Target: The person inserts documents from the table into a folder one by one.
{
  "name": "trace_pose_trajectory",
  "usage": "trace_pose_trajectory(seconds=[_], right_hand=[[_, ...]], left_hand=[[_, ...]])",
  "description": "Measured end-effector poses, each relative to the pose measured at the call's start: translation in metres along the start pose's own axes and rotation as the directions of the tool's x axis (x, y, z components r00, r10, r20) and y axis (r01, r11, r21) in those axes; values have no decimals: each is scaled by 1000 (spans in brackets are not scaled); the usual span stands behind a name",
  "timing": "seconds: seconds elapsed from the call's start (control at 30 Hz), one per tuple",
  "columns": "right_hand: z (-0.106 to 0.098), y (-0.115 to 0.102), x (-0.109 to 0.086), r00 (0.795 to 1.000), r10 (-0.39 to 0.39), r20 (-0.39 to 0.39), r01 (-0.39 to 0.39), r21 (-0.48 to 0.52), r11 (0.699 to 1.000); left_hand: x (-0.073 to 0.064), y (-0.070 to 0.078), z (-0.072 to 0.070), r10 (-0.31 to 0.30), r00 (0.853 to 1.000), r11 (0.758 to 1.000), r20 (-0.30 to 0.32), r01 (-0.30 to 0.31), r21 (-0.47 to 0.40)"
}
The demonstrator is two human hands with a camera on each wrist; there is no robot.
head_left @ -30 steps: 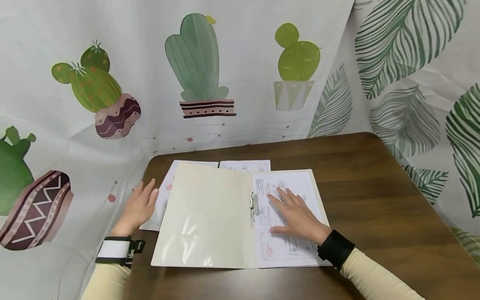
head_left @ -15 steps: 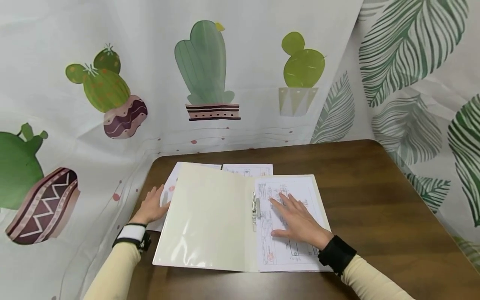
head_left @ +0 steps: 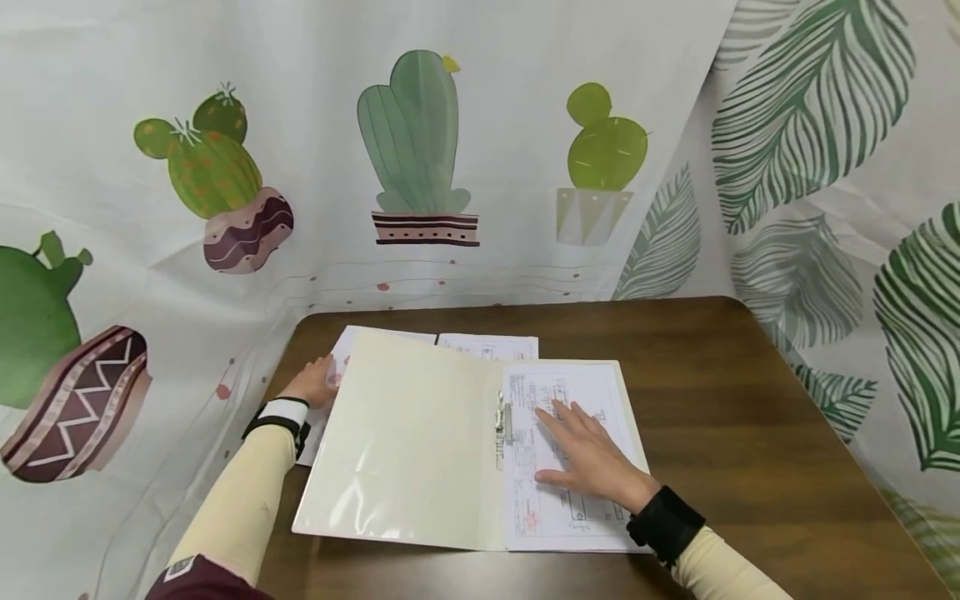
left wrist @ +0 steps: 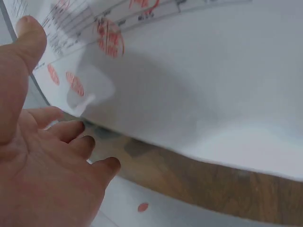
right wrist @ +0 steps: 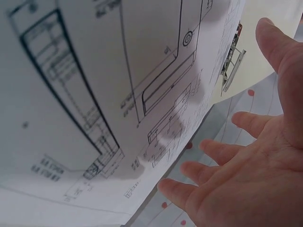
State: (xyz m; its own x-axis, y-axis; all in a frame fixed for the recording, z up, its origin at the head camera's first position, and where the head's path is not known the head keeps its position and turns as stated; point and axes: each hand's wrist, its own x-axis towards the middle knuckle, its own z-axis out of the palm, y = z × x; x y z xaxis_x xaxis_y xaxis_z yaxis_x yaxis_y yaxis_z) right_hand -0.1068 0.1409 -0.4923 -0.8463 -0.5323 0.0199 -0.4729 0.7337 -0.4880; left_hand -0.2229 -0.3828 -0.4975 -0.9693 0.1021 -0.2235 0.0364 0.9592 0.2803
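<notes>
The loose sheet point(left wrist: 189, 90) should be light, limp and easily creased, best pinched at its outer margin, while the folder point(head_left: 420, 450) with its glossy cover looks stiffer and perhaps slippery. That sheet lies by the left edge of the desk point(head_left: 750, 467), partly under the cover, with the left hand point(head_left: 311, 383) at its margin, fingers loosely parted. The right hand point(head_left: 596, 462) spreads wide over the folder's printed page point(head_left: 525, 492), contact unclear.

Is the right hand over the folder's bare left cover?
No, the right hand is spread over the printed drawing on the right side of the folder, past the metal clip.
</notes>
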Motion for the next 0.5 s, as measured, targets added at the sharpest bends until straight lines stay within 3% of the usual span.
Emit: trace_pose_trajectory(seconds=[0.1, 0.2, 0.5], right_hand=[[-2, 0, 0, 1000, 18, -1, -18, -8, 1000], [-4, 0, 0, 999, 32, -5, -32, -13, 999], [-2, 1, 1, 999, 46, -18, -45, 8, 999]], left_hand=[[4, -5, 10, 49, 998, 998, -29, -48, 39], [7, -5, 17, 47, 998, 998, -52, -45, 42], [0, 13, 12, 44, 988, 999, -145, -40, 33]])
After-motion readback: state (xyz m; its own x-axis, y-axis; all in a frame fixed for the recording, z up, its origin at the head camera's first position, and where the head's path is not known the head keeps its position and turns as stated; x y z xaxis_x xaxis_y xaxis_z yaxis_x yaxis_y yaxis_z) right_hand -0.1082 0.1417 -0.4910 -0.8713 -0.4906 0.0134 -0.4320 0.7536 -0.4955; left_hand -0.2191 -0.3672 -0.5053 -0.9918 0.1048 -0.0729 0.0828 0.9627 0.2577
